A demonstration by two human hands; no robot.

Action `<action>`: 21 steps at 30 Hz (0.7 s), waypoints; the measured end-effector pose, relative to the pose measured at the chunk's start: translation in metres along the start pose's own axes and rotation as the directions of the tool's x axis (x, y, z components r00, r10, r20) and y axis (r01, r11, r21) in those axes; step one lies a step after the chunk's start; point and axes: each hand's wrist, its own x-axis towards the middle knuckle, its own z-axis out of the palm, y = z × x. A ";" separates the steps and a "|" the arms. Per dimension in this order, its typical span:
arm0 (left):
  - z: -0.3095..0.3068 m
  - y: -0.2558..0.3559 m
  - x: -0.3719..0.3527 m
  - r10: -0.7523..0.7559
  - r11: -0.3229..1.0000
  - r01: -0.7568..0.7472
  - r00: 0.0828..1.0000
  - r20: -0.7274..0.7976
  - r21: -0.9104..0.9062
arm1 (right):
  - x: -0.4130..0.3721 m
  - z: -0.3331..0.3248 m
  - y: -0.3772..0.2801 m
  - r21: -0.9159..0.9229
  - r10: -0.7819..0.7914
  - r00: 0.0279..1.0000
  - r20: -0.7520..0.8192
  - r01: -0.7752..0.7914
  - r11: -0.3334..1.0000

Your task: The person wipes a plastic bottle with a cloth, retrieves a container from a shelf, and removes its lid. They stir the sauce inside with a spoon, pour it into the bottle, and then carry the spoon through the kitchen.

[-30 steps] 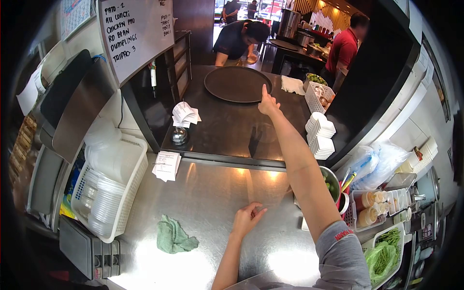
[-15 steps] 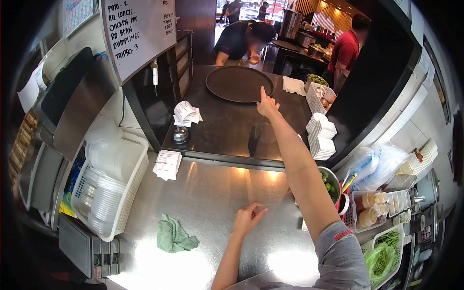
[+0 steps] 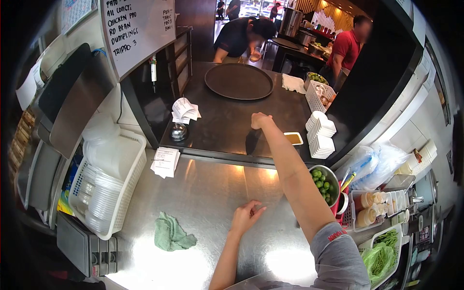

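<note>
My right hand [image 3: 261, 121] hovers over the dark upper counter [image 3: 220, 130], its fingers curled in and nothing visible in them. Just beyond it lies a round brown tray [image 3: 239, 82], not touched by the hand. A small white dish of brown sauce [image 3: 293, 138] sits beside my right forearm. Over the steel worktop [image 3: 208, 193], my left hand [image 3: 246, 216] is loosely bent, thumb and fingers apart, holding nothing. A crumpled green cloth [image 3: 173, 233] lies to its left.
Receipts [image 3: 165, 162] and a round metal bell-like object [image 3: 178, 131] are at left, near a basket of plastic containers [image 3: 130, 193]. At right stand stacked white dishes [image 3: 320, 137] and a bowl of green limes [image 3: 323, 186]. A person [image 3: 244, 38] leans beyond the counter.
My right hand has drawn back from the tray's edge toward me, and its stretched index finger has curled in. The sauce dish and limes have come into fuller view. My left hand has hardly moved.
</note>
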 end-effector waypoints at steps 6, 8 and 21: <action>0.000 0.000 0.001 0.018 1.000 -0.018 1.000 -0.017 0.000 | 0.000 0.004 0.000 0.001 -0.011 0.999 -0.043 0.011 1.000; -0.001 0.003 0.001 0.011 1.000 -0.011 1.000 -0.018 0.004 | -0.003 0.005 0.002 0.029 -0.012 0.998 -0.061 0.014 0.999; -0.003 0.006 0.001 -0.003 1.000 0.003 1.000 -0.002 0.013 | 0.013 0.020 0.035 0.174 -0.091 0.994 -0.062 0.101 0.980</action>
